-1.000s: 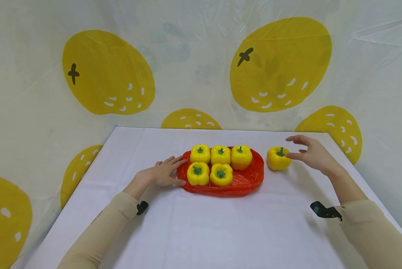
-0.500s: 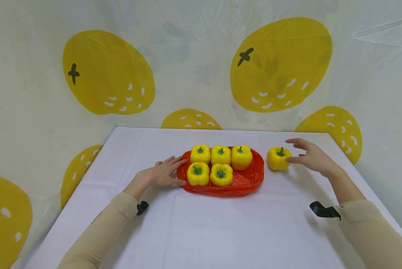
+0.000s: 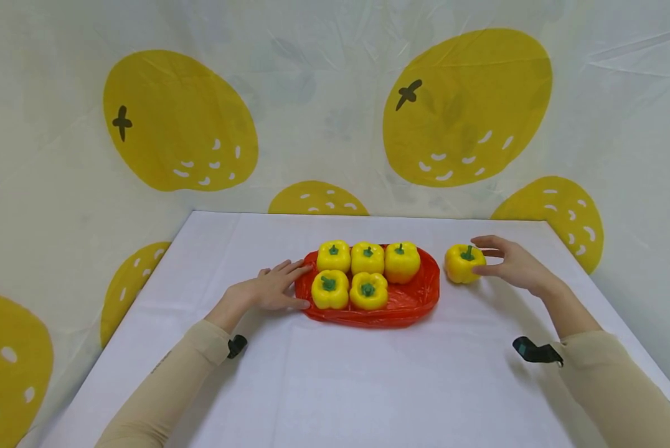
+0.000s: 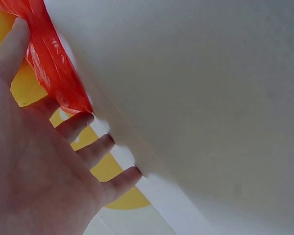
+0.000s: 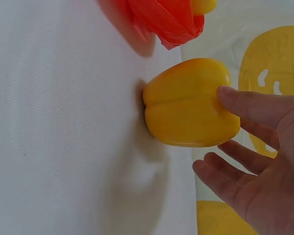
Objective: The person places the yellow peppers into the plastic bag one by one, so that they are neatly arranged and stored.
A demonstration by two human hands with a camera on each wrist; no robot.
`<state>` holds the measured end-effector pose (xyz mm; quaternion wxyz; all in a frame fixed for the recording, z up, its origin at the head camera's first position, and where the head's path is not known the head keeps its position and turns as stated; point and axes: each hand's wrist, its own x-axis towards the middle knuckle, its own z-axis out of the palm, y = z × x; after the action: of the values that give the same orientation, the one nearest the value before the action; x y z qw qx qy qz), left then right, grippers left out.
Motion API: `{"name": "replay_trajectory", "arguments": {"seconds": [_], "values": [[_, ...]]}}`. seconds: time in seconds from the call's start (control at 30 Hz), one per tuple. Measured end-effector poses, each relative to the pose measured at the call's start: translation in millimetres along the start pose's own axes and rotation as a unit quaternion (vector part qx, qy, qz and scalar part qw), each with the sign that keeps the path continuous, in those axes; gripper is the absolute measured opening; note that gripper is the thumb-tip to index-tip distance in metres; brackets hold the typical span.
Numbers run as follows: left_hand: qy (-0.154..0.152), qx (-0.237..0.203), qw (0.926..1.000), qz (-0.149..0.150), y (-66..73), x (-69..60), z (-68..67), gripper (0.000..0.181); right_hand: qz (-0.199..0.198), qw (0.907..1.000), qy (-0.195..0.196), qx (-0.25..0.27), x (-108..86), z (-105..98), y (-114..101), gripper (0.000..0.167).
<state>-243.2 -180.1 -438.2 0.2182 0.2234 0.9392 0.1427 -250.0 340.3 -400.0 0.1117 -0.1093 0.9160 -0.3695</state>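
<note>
A red plastic bag (image 3: 405, 305), spread in an oval shape, lies on the table with several yellow bell peppers (image 3: 330, 289) standing inside in two rows, stems up. At its left end rests my left hand (image 3: 270, 289), fingers spread; the thumb touches the red plastic in the left wrist view, and the other fingertips lie along the edge and the tablecloth. One more yellow bell pepper (image 3: 462, 266) stands outside the bag, to its right. My right hand (image 3: 514, 266) is at that pepper's right side, thumb in front and fingers behind, loosely curved; whether they press on it is unclear.
A white cloth covers the table (image 3: 368, 386). Behind it hangs a pale curtain (image 3: 318, 112) printed with large yellow fruits. Dark straps sit on both sleeves (image 3: 604, 367). Inside the bag, the front right part shows bare red plastic.
My right hand has moved slightly left and lower, closer around the lone bell pepper. The left hand, the bag and the peppers have stayed put.
</note>
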Motion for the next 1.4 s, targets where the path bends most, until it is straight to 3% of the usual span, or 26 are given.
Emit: {"name": "replay_trajectory", "arguments": {"seconds": [0.4, 0.87, 1.4], "values": [[-0.001, 0.007, 1.0000, 0.000, -3.1, 2.7, 1.7, 0.096, 0.002, 0.9999, -0.010, 0.003, 2.3, 2.4, -0.3, 0.068], [-0.003, 0.005, 1.0000, -0.001, -3.4, 2.7, 2.0, 0.096, -0.013, 0.9995, -0.027, -0.013, 7.0, 8.1, 2.7, 0.074], [-0.002, 0.009, 1.0000, 0.001, -2.6, 1.7, 1.9, 0.096, 0.007, 0.9992, 0.012, -0.037, -0.8, 11.2, -3.1, 0.078]]}}
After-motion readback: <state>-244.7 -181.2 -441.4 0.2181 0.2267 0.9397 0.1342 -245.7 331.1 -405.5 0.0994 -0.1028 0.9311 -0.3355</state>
